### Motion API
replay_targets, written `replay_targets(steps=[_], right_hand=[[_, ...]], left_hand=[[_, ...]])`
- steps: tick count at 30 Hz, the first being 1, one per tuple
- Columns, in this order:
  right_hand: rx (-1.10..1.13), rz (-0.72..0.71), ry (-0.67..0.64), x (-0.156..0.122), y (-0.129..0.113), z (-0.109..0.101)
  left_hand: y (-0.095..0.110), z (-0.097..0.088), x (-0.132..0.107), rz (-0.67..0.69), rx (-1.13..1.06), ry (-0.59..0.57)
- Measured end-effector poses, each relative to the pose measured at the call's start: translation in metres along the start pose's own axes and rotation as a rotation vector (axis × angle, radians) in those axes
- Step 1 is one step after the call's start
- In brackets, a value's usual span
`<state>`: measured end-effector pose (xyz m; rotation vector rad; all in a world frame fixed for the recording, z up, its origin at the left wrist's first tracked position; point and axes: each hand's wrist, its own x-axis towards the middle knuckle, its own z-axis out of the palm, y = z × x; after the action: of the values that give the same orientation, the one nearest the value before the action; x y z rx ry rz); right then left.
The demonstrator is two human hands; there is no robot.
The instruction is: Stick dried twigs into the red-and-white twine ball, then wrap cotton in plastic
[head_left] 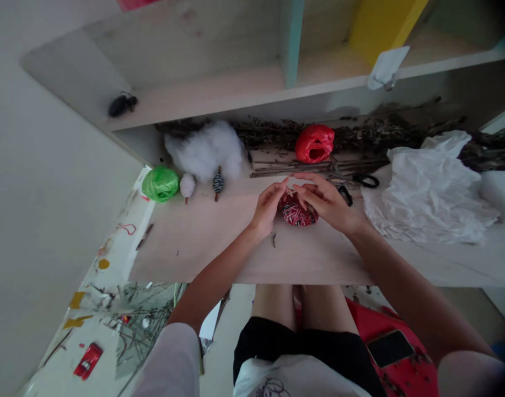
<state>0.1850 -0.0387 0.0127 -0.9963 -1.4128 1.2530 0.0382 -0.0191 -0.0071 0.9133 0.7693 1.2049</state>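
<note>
A rounded bundle wound with red, white and dark yarn (299, 215) lies on the pale board, right under my two hands. My left hand (269, 208) is at its upper left, thumb and fingers pressed together in a pinch. From the right comes my right hand (327, 203), its fingers curled over the bundle's top and its fingertips close to those of the left. Something small and pale shows between the fingertips, too small to name. Below the bundle lies a small dark scrap (273, 239). Black-handled scissors (365, 181) rest to the right, partly hidden.
Along the back are a green plastic ball (160, 184), white stuffing (211, 149), two small wound pieces on sticks, a red plastic ball (314, 143) and thin sticks. Crumpled white paper (432, 193) covers the right. A shelf (203, 105) overhangs the board; a phone (390, 348) lies below.
</note>
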Motion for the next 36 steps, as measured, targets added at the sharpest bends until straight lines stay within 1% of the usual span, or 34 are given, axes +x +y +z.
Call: replay_targets(steps=[5, 14, 21, 27, 36], right_hand=[[-0.006, 0.002, 0.002, 0.0000, 0.0003, 0.0000], [-0.009, 0.008, 0.002, -0.0003, -0.0011, 0.0003], [-0.013, 0.006, 0.006, -0.0005, -0.0002, 0.0004], [-0.003, 0.008, 0.002, 0.0003, 0.0007, 0.0001], [0.011, 0.007, 0.000, 0.0005, 0.0009, 0.0009]], left_hand=[[0.0010, 0.0007, -0.0006, -0.012, 0.007, 0.009], [-0.0021, -0.0013, 0.0002, 0.031, 0.035, -0.012], [-0.0029, -0.0019, 0.0002, 0.008, 0.030, -0.007], [-0.0028, -0.0017, 0.0005, 0.030, 0.019, -0.023], [-0.0030, -0.0019, 0.0006, 0.015, 0.015, -0.019]])
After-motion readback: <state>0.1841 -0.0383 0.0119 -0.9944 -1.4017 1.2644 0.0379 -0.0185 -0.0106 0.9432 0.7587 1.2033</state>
